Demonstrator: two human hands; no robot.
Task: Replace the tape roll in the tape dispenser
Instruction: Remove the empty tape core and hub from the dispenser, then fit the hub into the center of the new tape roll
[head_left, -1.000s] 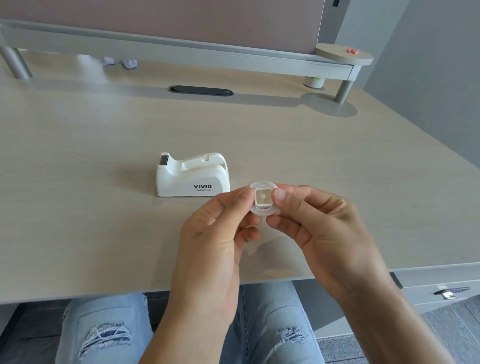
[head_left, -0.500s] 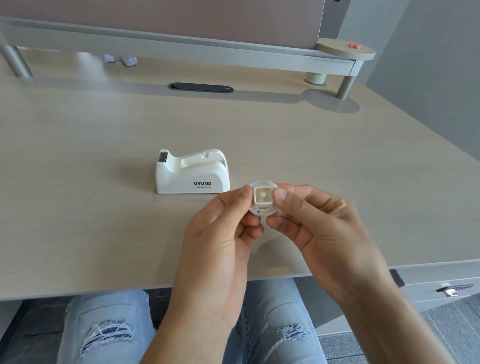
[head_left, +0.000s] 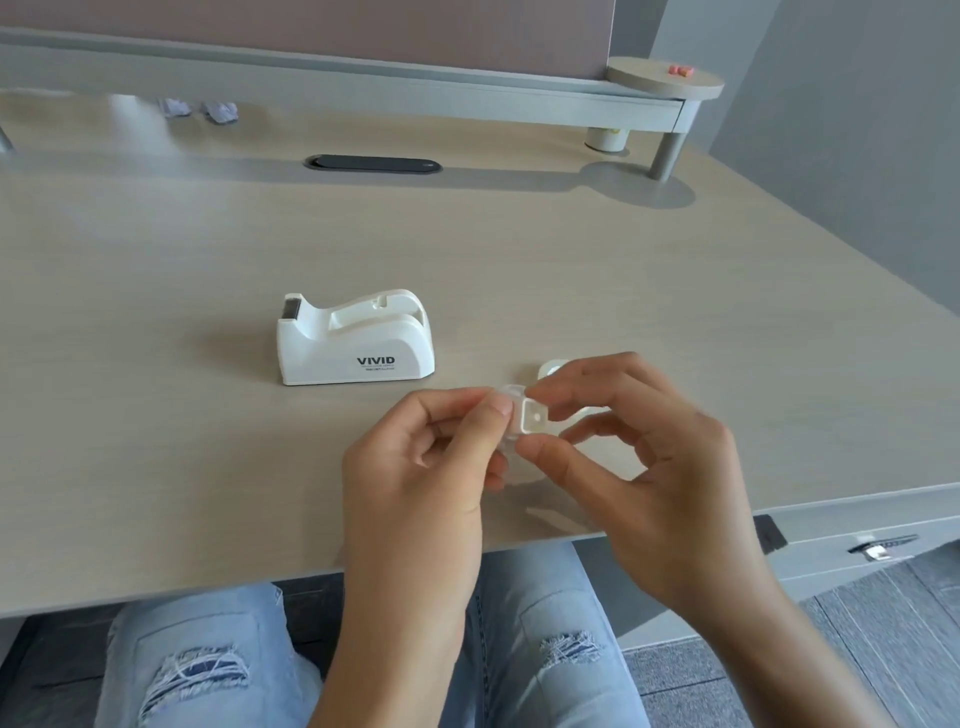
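A white tape dispenser (head_left: 358, 345) marked VIVID stands on the desk, and its cradle holds no roll. Just right of it and nearer to me, both hands meet above the desk. My left hand (head_left: 421, 467) pinches a small clear tape roll (head_left: 510, 402) between thumb and forefinger. My right hand (head_left: 649, 452) grips the white square hub (head_left: 535, 419) at the roll's centre with thumb and forefinger, its other fingers spread. A small white rounded piece (head_left: 549, 370) shows behind my right fingers, mostly hidden.
The light wood desk (head_left: 156, 415) has a black cable slot (head_left: 373, 163) at the back. A raised shelf (head_left: 467, 98) runs along the rear, with a round end plate (head_left: 665, 80) at its right. My knees in torn jeans sit below the front edge.
My hands have shifted slightly right and lower. The right fingers have spread and now hold the hub from the side. The small white piece behind them has come into view.
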